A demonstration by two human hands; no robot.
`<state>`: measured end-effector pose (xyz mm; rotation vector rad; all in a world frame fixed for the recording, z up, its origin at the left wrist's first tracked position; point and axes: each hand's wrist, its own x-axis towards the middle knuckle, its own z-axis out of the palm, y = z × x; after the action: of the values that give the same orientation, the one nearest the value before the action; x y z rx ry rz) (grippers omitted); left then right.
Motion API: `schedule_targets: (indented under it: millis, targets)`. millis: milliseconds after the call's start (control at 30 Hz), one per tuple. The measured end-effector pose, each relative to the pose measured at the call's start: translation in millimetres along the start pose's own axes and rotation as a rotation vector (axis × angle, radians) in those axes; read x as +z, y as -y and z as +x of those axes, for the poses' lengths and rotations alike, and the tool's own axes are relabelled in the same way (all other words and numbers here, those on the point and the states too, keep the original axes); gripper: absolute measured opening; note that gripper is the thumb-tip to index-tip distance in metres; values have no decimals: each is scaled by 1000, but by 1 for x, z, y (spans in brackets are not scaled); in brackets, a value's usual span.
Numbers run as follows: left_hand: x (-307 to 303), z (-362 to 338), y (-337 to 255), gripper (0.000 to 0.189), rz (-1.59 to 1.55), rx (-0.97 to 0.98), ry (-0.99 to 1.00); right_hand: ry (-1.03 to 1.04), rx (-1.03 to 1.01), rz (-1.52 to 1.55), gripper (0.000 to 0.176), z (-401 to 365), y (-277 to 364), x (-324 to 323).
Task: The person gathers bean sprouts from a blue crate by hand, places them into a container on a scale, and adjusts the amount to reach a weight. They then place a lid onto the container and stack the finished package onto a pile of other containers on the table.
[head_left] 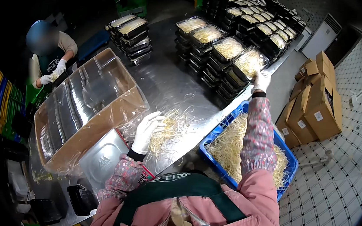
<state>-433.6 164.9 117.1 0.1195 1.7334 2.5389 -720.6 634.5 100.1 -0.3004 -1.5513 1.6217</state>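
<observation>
My right hand (261,80), in a white glove, reaches forward to a black tray of bean sprouts (250,63) on top of the nearest stack. Its fingers are closed at the tray's near right edge, partly hidden. My left hand (148,131), also gloved, lies with fingers stretched out at the left side of a loose pile of bean sprouts (173,127) on the metal table (163,74). Beside that wrist is a scale with a silver plate (104,158). Under my right arm stands a blue crate (205,149) filled with bean sprouts (227,141).
A cardboard box (123,105) of clear plastic pieces stands on the left. Several stacks of filled trays (206,35) cover the far table. Black empty trays (82,199) lie at lower left. A co-worker (55,57) works beyond the box. Cartons (314,108) stand right.
</observation>
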Motion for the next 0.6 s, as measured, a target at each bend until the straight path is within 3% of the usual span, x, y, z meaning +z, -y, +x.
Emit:
schedule_targets:
  millis: [67, 100, 200, 267, 333, 367, 400, 467, 533, 600]
  targets:
    - [14, 24, 8, 42, -3, 20, 32, 35, 360, -41, 20, -8, 23, 2]
    - [21, 37, 10, 42, 14, 37, 45, -7, 321, -10, 23, 1, 17, 2]
    - [35, 75, 14, 44, 181, 79, 54, 303, 456, -109, 35, 29, 1, -18]
    - [47, 110, 12, 48, 372, 136, 59, 87, 224, -564, 46, 16, 34, -19]
    - [67, 150, 3, 54, 630, 252, 39, 58, -153, -732, 50, 8, 78, -23]
    - [79, 175, -1, 53, 816, 377, 48, 131, -247, -766, 62, 11, 84, -19]
    - [97, 200, -4, 51, 941, 522, 66, 190, -444, -736, 59, 7, 92, -12]
    - [140, 249, -2, 50, 1082, 720, 125, 308, -821, -894, 58, 13, 38, 10]
    - [179, 294, 1, 53, 1242, 768, 193, 564, -650, -1227, 60, -13, 44, 20]
    - [200, 341, 16, 54, 1477, 777, 239, 561, -611, -1261, 60, -3, 39, 20]
